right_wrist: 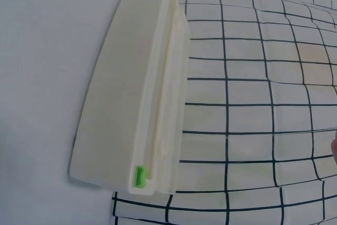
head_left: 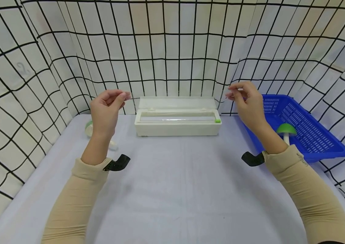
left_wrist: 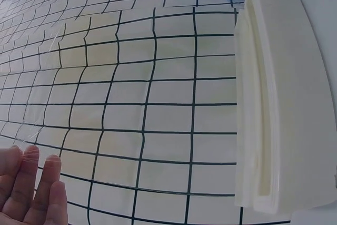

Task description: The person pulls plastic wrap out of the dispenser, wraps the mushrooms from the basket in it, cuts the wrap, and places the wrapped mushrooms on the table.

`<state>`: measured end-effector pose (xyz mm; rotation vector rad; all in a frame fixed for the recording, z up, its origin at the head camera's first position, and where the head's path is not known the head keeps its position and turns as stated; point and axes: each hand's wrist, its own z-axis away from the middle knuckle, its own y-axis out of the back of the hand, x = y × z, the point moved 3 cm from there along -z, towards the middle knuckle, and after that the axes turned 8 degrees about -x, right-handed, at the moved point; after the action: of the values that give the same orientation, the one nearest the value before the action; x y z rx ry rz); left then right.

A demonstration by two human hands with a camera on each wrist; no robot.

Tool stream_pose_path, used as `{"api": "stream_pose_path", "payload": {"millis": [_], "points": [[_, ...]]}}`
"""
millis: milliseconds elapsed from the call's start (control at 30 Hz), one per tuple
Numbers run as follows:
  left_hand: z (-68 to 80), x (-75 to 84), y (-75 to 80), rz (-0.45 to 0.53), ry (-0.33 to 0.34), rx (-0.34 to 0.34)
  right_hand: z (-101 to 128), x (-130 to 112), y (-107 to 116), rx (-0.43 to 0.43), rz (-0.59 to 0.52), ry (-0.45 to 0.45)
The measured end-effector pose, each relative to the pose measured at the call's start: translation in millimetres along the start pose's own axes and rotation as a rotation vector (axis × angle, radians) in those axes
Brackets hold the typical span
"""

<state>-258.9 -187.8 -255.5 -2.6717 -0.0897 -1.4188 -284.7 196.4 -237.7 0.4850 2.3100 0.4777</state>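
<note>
A white cling film dispenser (head_left: pixel 176 126) lies at the back of the table with its clear lid up and a green slider (head_left: pixel 217 121) at its right end. A sheet of clear film (head_left: pixel 176 99), almost invisible, stretches above the box. My left hand (head_left: pixel 125 96) pinches the film's left corner, just past the box's left end. My right hand (head_left: pixel 231 95) pinches the right corner above the box's right end. The left wrist view shows my left fingers (left_wrist: pixel 31 188) at the lower left and the dispenser (left_wrist: pixel 284 104) on the right. The right wrist view shows the dispenser (right_wrist: pixel 137 104).
A blue plastic basket (head_left: pixel 312 135) at the right holds a green-capped mushroom toy (head_left: pixel 286 130). A small green and white object (head_left: pixel 88 128) lies behind my left wrist. Grid-patterned cloth walls (head_left: pixel 38 67) close in the grey table (head_left: pixel 175 189) on three sides.
</note>
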Motion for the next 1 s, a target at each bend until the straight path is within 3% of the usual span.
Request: {"api": "stream_pose_path", "payload": {"millis": [467, 1000], "points": [[1.9, 13.8, 1.3, 0.003, -0.074, 0.008, 1.3, -7.9, 5.6, 0.044, -0.053, 0.074], [11.4, 25.8, 4.6, 0.033, -0.086, -0.014, 11.0, -20.4, 11.2, 0.071, -0.045, 0.116]]}}
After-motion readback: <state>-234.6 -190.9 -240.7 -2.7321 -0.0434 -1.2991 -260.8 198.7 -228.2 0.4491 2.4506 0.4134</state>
